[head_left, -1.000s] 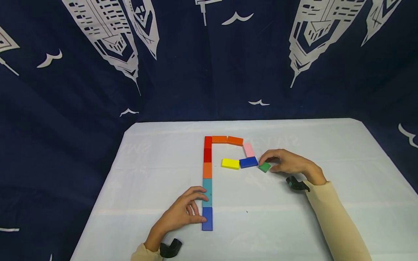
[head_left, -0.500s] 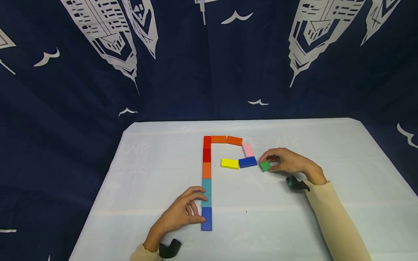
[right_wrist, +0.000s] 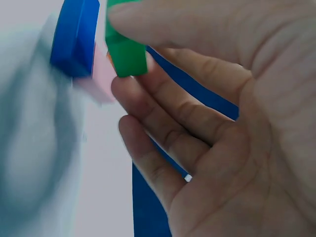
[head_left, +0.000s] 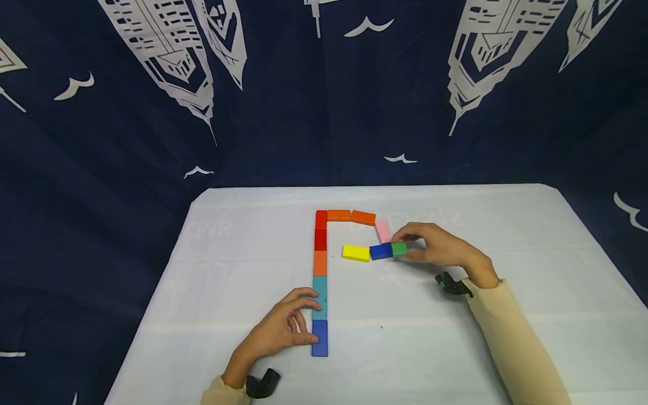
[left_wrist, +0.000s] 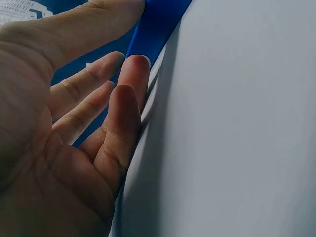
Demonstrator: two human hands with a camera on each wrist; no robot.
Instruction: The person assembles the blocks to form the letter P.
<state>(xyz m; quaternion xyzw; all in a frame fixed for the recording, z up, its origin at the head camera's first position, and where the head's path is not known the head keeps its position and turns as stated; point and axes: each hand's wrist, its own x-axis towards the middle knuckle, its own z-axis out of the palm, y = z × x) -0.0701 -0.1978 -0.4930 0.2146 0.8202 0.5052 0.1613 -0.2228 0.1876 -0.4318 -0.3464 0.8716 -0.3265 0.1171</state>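
Observation:
My right hand (head_left: 437,245) pinches a small green block (head_left: 399,249) between thumb and fingers. In the head view this block covers the right end of a dark blue block (head_left: 381,251); the right wrist view shows a gap between the green block (right_wrist: 129,54) and the blue block (right_wrist: 76,37). A pink block (head_left: 383,231) lies just beyond, and a yellow block (head_left: 356,253) touches the blue one's left end. My left hand (head_left: 277,325) rests along a column of blocks, its fingertips at the teal blocks (head_left: 320,289) and its thumb on the lower blue block (head_left: 319,340).
The column goes on upward through an orange block (head_left: 320,263) and red blocks (head_left: 321,239). Two orange blocks (head_left: 338,215) run right from its top. Everything lies on a white table (head_left: 430,337), with a dark blue patterned cloth (head_left: 329,112) behind.
My right hand has carried the green block left and slightly away from me, over the dark blue block's right end in the head view. The left hand has stayed in place.

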